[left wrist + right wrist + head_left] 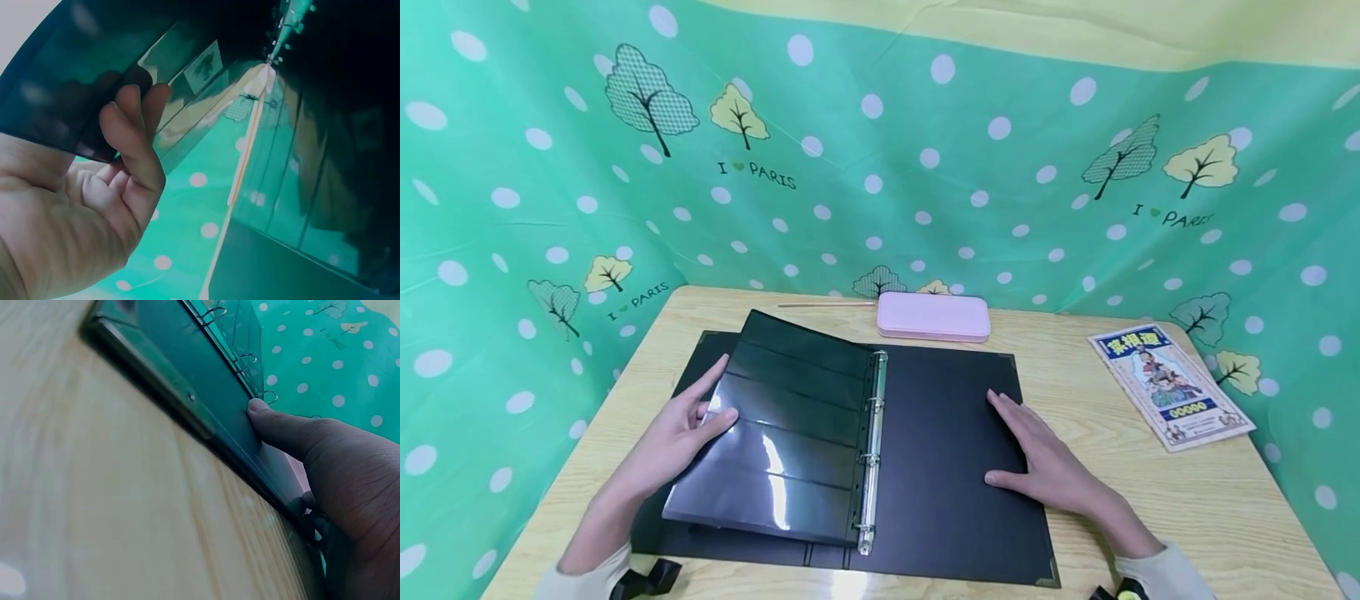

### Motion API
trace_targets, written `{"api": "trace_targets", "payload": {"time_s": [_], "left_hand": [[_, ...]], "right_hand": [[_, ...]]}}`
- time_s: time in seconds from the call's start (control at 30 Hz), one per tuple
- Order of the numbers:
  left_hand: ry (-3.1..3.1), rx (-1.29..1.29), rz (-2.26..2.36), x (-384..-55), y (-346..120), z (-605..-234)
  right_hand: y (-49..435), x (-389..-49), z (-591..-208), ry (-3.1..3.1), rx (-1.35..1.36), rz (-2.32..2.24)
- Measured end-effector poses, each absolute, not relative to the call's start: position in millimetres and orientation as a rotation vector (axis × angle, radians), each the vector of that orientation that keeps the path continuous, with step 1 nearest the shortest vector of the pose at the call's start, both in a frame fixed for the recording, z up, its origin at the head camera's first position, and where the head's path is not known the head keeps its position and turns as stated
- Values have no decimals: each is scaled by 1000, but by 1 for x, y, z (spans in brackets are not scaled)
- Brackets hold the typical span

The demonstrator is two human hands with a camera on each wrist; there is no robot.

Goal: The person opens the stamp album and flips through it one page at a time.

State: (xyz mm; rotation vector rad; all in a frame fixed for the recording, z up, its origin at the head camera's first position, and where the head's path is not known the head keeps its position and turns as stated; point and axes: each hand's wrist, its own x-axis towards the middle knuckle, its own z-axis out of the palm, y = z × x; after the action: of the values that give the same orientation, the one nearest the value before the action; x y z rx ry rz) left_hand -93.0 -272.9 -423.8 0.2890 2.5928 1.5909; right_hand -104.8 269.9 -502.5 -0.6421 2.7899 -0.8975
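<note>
A black ring binder lies open on the table, its bare right inner cover (940, 450) flat. Black glossy pages with horizontal pockets (790, 425) hang on the metal rings (871, 457) and lean over the left cover. My left hand (673, 437) pinches these pages at their outer left edge, thumb on top. In the left wrist view, the fingers (134, 134) of that hand curl by the raised pages (56, 94). My right hand (1037, 458) rests on the right cover near its outer edge, thumb spread from the fingers. The right wrist view shows its thumb (281, 428) on the cover.
A pink case (933, 317) sits behind the binder, with a thin brown stick (827, 305) to its left. A printed booklet (1171, 386) lies at the right on the wooden table (1120, 533). Green dotted cloth (970, 167) hangs around the back and sides.
</note>
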Motion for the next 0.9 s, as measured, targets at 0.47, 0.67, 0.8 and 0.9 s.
{"api": "trace_targets", "payload": {"time_s": [0.47, 0.67, 0.8, 0.9], "left_hand": [[2712, 191, 1275, -86, -270, -450], [2775, 204, 1155, -86, -266, -460], [2826, 169, 1072, -86, -264, -466], [2882, 181, 1023, -88, -262, -469]], "right_hand": [[271, -105, -503, 2789, -641, -904], [270, -104, -503, 2788, -628, -897], [270, -104, -502, 2788, -626, -897], [270, -104, -502, 2788, -624, -896]]}}
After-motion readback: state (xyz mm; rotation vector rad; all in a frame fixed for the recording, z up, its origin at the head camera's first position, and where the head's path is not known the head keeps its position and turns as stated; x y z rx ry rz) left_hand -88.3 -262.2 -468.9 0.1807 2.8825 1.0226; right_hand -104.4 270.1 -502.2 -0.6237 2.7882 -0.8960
